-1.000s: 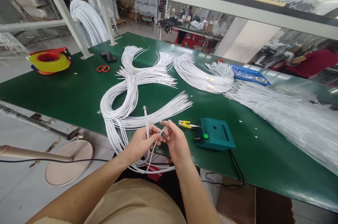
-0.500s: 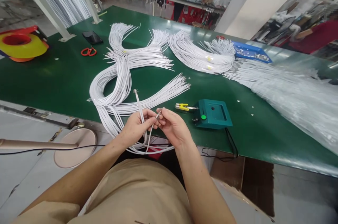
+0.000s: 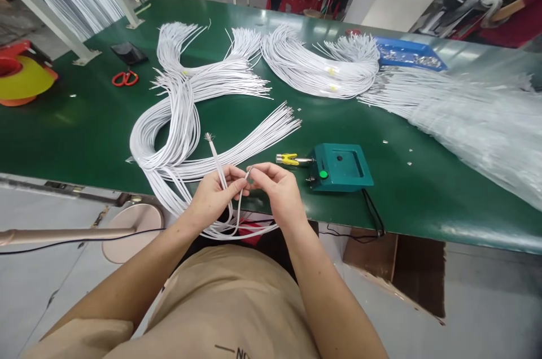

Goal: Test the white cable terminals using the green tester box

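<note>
My left hand (image 3: 218, 192) is closed around a white cable (image 3: 217, 159), whose frayed end sticks up past the fingers. A thin strand of it runs between left thumb and forefinger. At the tip of that strand, my right hand (image 3: 277, 187) pinches with thumb and forefinger; the tip itself is mostly hidden. Cable loops hang below both hands at the table edge. Just beyond them, a bundle of white cables (image 3: 249, 141) lies on the green table. To the right sits a teal device (image 3: 342, 167) with a green button and a yellow clip (image 3: 288, 159) on its metal rod.
More white cable bundles (image 3: 317, 74) lie farther back, near a blue tray (image 3: 410, 54) of small metal parts. Red-handled scissors (image 3: 125, 78) and a yellow tape roll (image 3: 27, 79) are at left. Clear plastic (image 3: 478, 116) covers cables at right. A cardboard box (image 3: 396, 263) stands below the table.
The view has tilted down a little, so the table appears higher. My right hand has turned slightly, its fingers now more over the strand's tip. Both hands keep their hold.
</note>
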